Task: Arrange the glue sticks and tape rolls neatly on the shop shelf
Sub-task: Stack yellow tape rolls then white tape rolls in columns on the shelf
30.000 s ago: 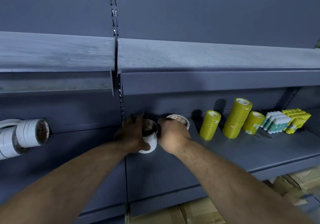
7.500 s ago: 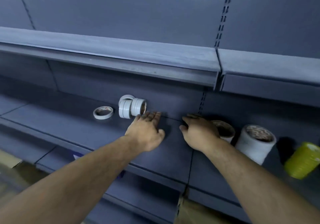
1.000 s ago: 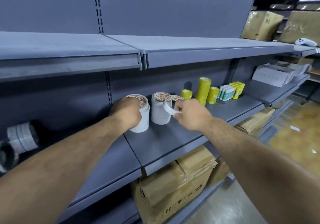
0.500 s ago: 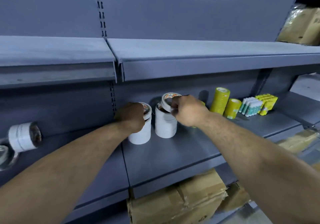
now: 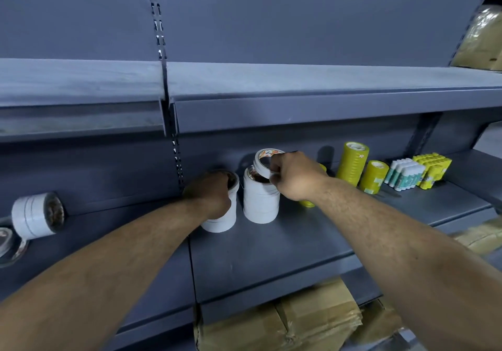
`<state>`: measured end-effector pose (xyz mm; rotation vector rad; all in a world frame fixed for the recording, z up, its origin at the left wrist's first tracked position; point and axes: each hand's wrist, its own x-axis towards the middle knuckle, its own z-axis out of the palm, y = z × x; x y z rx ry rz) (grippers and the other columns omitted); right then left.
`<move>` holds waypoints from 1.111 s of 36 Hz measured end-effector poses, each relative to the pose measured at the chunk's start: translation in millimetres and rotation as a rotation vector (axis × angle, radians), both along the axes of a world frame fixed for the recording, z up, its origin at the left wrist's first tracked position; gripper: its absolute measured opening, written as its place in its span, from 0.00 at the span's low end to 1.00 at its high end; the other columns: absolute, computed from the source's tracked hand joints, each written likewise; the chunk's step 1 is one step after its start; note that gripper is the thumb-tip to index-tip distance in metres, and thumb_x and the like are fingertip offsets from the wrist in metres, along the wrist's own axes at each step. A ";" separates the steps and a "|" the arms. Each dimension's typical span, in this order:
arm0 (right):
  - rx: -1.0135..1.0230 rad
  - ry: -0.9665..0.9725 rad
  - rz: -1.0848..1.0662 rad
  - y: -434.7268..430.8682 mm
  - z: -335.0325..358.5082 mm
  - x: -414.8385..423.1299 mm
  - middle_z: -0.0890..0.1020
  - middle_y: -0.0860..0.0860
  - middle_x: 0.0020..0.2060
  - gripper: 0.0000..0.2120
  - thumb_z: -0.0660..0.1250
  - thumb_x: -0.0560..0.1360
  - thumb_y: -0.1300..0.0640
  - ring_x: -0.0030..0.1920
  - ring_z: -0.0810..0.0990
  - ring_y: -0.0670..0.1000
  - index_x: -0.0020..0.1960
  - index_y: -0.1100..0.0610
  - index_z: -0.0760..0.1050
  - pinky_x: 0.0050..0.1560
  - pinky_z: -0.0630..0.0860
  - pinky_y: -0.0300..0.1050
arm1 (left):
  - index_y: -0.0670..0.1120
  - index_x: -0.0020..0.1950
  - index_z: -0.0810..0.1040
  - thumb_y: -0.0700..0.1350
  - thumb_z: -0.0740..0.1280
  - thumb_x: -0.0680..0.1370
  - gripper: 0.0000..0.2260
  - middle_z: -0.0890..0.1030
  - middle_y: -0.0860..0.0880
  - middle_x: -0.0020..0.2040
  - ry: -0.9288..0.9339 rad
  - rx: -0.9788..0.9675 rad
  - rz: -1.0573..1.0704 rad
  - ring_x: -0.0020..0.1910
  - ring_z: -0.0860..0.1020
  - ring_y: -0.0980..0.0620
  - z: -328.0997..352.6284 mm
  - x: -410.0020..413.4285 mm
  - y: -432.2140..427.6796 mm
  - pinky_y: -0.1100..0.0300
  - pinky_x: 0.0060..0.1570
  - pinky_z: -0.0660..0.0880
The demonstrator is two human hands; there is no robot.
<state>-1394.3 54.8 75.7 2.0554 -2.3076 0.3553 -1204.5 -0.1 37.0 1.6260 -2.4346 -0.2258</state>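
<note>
While outstretched, both hands [image 5: 210,195] [image 5: 294,178] around rolls [image 5: 220,221] [image 5: 261,165].

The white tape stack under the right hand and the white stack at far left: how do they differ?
The right-hand stack stands upright; the far-left stack lies on its side. The right hand holds a single roll tilted over the right-hand stack; no hand touches the far-left stack. Both are white tape rolls on the shelf.

You have no text you can read here: the print on the yellow tape rolls [image 5: 352,163], on the glue sticks [image 5: 404,174] and inside the white tape roll [image 5: 260,166] is too small and blurred.
</note>
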 end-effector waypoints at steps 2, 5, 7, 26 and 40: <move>0.003 -0.003 -0.006 -2.3 -0.9 1.0 0.79 0.50 0.48 0.01 0.65 0.77 0.53 0.47 0.78 0.56 0.47 0.48 0.75 0.39 0.70 0.43 | 0.47 0.60 0.77 0.40 0.61 0.76 0.14 0.78 0.45 0.64 -0.013 -0.001 -0.004 0.62 0.76 0.42 0.4 1.0 0.3 0.53 0.60 0.75; 0.010 0.019 -0.012 -5.2 -2.2 2.6 0.79 0.51 0.48 0.02 0.65 0.77 0.52 0.47 0.78 0.56 0.48 0.48 0.76 0.40 0.71 0.43 | 0.47 0.63 0.76 0.40 0.62 0.76 0.16 0.77 0.46 0.66 -0.027 -0.005 -0.011 0.63 0.76 0.42 1.4 2.1 2.2 0.53 0.61 0.75; 0.023 0.023 -0.017 -6.5 -2.5 3.5 0.79 0.51 0.47 0.03 0.64 0.78 0.53 0.46 0.78 0.56 0.49 0.49 0.77 0.40 0.72 0.43 | 0.47 0.63 0.76 0.40 0.62 0.76 0.16 0.77 0.46 0.66 -0.038 -0.014 -0.011 0.63 0.76 0.43 1.9 2.0 3.8 0.53 0.61 0.75; 0.080 0.072 0.010 -25.2 -2.6 15.2 0.76 0.47 0.39 0.09 0.65 0.77 0.54 0.43 0.76 0.54 0.39 0.51 0.70 0.34 0.65 0.40 | 0.43 0.52 0.77 0.41 0.65 0.76 0.06 0.80 0.43 0.58 -0.121 -0.070 -0.051 0.57 0.79 0.42 2.3 2.7 -4.9 0.57 0.45 0.73; 0.138 0.106 0.018 -35.8 -8.3 18.3 0.71 0.45 0.34 0.13 0.65 0.77 0.54 0.40 0.75 0.52 0.35 0.52 0.68 0.30 0.63 0.39 | 0.45 0.41 0.69 0.41 0.65 0.77 0.07 0.81 0.43 0.54 -0.101 -0.099 -0.104 0.53 0.79 0.44 4.1 5.3 -4.1 0.58 0.42 0.70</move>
